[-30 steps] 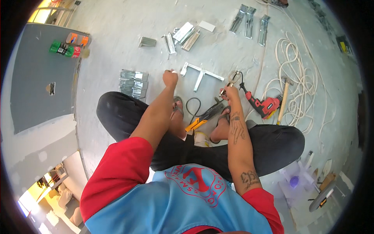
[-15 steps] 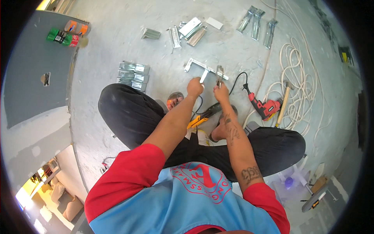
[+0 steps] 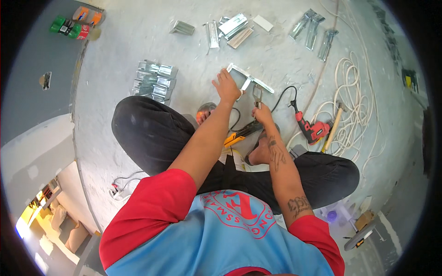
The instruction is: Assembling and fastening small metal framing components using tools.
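I saw a big grey floor [image 3: 138, 50] under me, and I sat on it with my legs [image 3: 152, 133] crossed in black trousers. A long white cable [image 3: 357, 106] lay in loops on the right side of the floor. A pile of shiny metal pieces [image 3: 154, 82] sat near my left knee, and more metal bits [image 3: 232, 28] lay far up ahead. A red drill [image 3: 311, 129] lay just beside my right knee, with a hammer [image 3: 334, 123] next to it on the cable. A yellow knife [image 3: 235, 137] rested near my feet. The metal bracket [image 3: 251, 79] was on the floor right in front of my legs, between my two hands. My left hand [image 3: 227, 86] lay on the bracket's left end, with its fingers curled and pressed down on the metal. My right hand [image 3: 263, 114] was closed tight around the handles of the pliers [image 3: 257, 95]. The tip of the pliers touched the bracket near its middle. I could not tell if the tip was biting the metal.
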`<action>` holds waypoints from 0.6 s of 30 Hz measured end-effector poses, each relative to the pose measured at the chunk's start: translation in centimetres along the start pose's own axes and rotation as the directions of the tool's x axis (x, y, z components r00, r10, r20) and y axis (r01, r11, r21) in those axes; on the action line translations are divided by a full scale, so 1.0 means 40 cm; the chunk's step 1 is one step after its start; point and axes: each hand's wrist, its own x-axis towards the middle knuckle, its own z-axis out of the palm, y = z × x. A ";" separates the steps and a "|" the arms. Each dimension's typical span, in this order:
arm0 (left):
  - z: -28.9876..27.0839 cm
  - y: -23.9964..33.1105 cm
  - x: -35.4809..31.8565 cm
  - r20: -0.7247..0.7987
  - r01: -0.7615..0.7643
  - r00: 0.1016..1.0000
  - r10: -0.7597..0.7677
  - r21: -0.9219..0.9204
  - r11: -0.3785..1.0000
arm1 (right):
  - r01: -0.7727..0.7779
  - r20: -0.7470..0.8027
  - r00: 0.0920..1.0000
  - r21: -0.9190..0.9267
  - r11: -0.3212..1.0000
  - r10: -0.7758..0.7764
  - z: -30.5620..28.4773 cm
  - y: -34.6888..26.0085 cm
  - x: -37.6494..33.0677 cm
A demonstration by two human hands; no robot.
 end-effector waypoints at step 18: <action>0.000 0.012 0.001 0.004 0.088 0.996 -0.089 0.121 0.989 | -0.237 0.264 0.940 0.049 0.970 0.217 -0.017 -0.147 0.017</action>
